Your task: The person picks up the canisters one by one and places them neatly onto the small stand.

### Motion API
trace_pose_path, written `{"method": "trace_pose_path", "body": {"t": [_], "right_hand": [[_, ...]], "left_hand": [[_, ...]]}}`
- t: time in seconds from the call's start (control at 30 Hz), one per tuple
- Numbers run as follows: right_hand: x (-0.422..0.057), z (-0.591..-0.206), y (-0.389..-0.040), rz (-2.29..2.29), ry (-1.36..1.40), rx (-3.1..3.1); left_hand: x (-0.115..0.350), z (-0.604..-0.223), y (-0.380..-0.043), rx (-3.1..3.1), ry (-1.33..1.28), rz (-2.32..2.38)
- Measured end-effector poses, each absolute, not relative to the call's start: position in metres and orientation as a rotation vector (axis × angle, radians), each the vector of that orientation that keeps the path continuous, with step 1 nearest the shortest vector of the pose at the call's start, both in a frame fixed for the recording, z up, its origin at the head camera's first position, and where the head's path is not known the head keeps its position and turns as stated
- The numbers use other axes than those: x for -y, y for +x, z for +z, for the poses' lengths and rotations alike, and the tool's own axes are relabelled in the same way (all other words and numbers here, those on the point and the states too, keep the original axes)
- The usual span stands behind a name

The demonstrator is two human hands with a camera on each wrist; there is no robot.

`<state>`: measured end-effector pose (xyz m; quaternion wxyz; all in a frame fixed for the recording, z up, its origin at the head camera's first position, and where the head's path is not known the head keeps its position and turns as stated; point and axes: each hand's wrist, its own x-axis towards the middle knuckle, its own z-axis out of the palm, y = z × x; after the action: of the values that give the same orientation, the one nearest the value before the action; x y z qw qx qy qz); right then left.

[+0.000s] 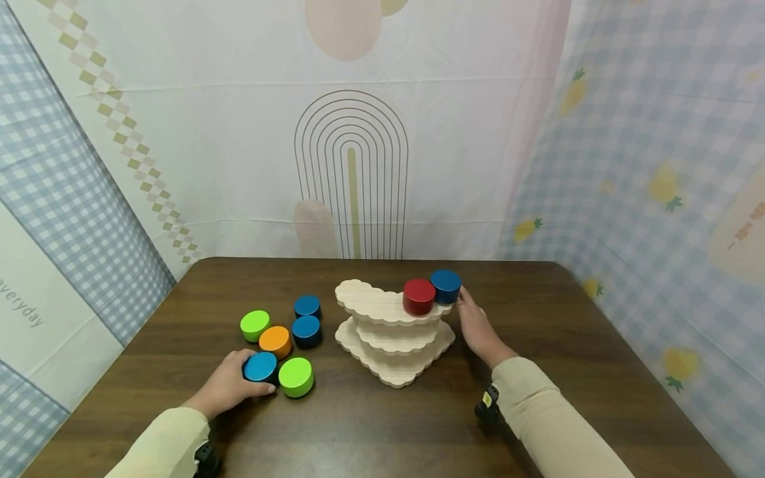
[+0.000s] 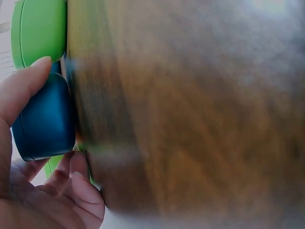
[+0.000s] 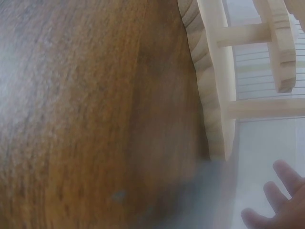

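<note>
At the left of the table, my left hand [image 1: 222, 384] grips a blue round block [image 1: 261, 367] from its side. In the left wrist view the thumb lies along one side of this blue block [image 2: 47, 119] and curled fingers are at the other. My right hand [image 1: 478, 328] is at the right end of a wooden tiered stand [image 1: 370, 303], its fingertips at another blue round block [image 1: 445, 287] on the top tier. A red round block [image 1: 419, 297] stands beside that one. Several spread fingers [image 3: 281, 181] show in the right wrist view; the upper block is out of frame there.
Near my left hand stand a green block [image 1: 296, 377], an orange block [image 1: 275, 342], another green block [image 1: 255, 325] and two blue blocks [image 1: 307, 331]. The stand's scalloped base [image 3: 217, 95] rests on the brown table [image 1: 370, 431]. Patterned cloth [image 1: 239, 146] hangs behind.
</note>
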<state>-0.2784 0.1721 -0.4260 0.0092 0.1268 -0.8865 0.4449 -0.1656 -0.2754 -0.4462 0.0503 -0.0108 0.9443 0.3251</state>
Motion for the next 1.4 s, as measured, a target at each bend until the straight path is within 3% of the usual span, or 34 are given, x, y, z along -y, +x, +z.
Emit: {"method": "trace_pose_path", "body": {"t": [0.63, 1.4], "right_hand": [[-0.172, -0.425, -0.279, 1.383, 0.384, 2.774], [-0.171, -0.425, -0.278, 1.418, 0.365, 2.787]], "left_hand": [[0.267, -0.419, -0.162, -3.028, -0.043, 1.142], [0.212, -0.383, -0.181, -2.977, -0.014, 1.339]]}}
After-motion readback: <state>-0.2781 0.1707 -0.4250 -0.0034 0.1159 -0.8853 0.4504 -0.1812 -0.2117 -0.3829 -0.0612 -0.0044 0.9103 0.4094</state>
